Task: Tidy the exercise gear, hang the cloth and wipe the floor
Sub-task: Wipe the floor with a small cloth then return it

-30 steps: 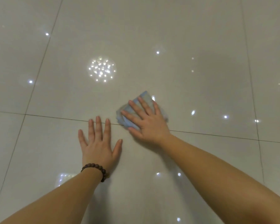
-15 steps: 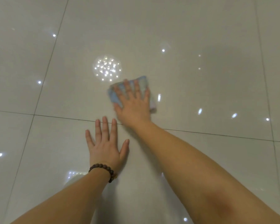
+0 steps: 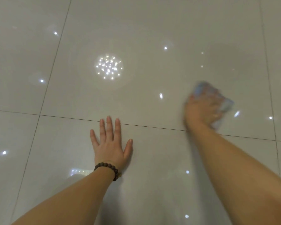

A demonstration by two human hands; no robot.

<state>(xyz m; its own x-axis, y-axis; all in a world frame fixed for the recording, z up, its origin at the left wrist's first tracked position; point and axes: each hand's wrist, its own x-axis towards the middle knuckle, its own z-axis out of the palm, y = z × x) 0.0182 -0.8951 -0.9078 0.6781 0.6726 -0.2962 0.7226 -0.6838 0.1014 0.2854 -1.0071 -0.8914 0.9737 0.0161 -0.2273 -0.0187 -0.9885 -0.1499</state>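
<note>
Swept rightward since the earlier frames, the right hand (image 3: pixel 201 111) now sits at the right of the frame, blurred by motion, pressing the blue cloth (image 3: pixel 224 104) onto the floor (image 3: pixel 152 26). Its fingers look spread over the cloth, but the blur hides whether they are flat or curled, so I cannot tell its grip. The cloth shows past the fingertips and along the hand's right side, just above the tile joint (image 3: pixel 63 116). At lower centre the left hand (image 3: pixel 110 143) has stayed put, flat and open on the floor, fingertips crossing the joint, a bead bracelet (image 3: pixel 108 168) at the wrist. Wiping seems to be mid-stroke, widening to the right; no exercise gear is in view.
</note>
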